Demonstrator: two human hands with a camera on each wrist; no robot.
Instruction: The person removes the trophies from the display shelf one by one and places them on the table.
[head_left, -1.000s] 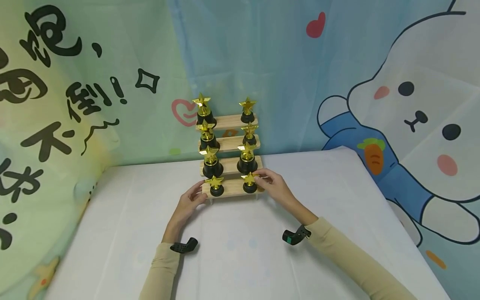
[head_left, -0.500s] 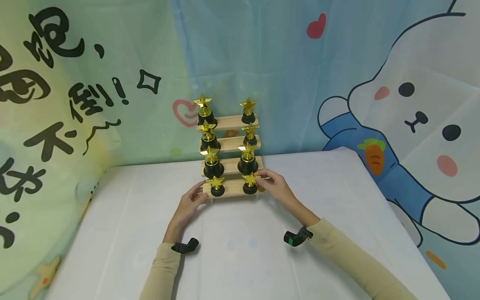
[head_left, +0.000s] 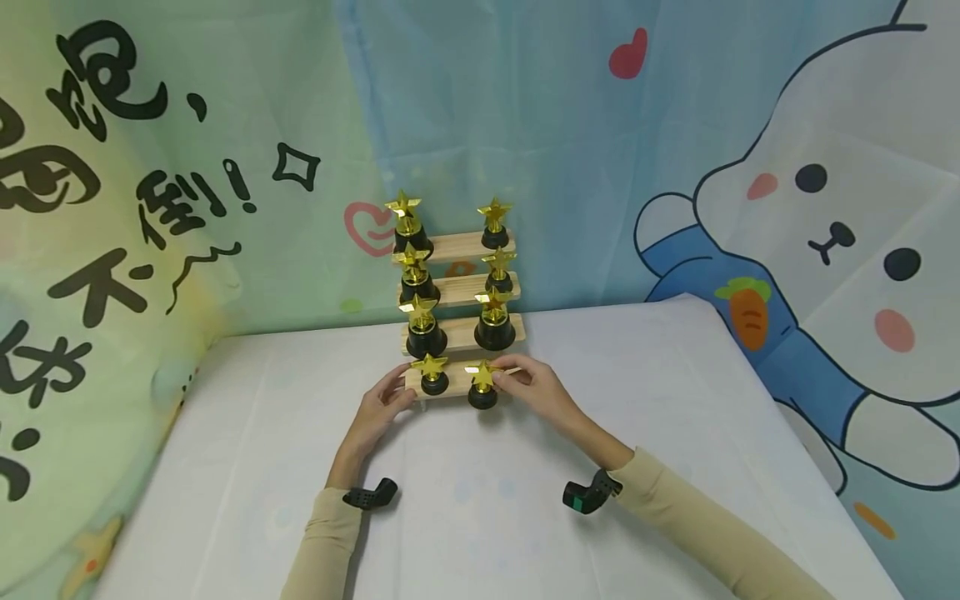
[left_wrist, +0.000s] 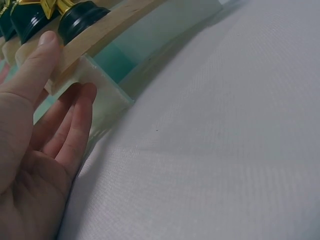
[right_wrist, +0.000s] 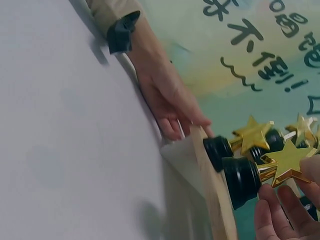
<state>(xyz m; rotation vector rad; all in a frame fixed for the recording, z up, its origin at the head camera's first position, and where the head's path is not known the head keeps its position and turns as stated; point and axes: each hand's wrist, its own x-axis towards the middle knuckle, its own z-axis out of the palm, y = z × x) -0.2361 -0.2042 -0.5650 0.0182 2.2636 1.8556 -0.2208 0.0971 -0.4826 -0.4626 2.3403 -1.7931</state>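
A tiered stand with wooden shelves (head_left: 456,379) on clear side supports holds gold star trophies with black bases. My right hand (head_left: 538,390) pinches a small star trophy (head_left: 482,398) by its gold star, upright, just in front of the lowest shelf; the right wrist view shows its black base (right_wrist: 242,182) off the board. At the left end of that shelf, my left hand (head_left: 381,407) grips the board, thumb on top and fingers beneath, near the clear support (left_wrist: 107,82). Another small trophy (head_left: 433,380) stands on the lowest shelf's left side.
Larger trophies (head_left: 426,333) stand in pairs at left and right on the upper shelves. The stand is on a white cloth-covered table (head_left: 480,517), close to a printed backdrop curtain (head_left: 555,150). Each wrist carries a black camera (head_left: 588,492).
The small trophy at the lowest shelf's right end has come off the board, carried left and toward me by my right hand. My left hand keeps its place.
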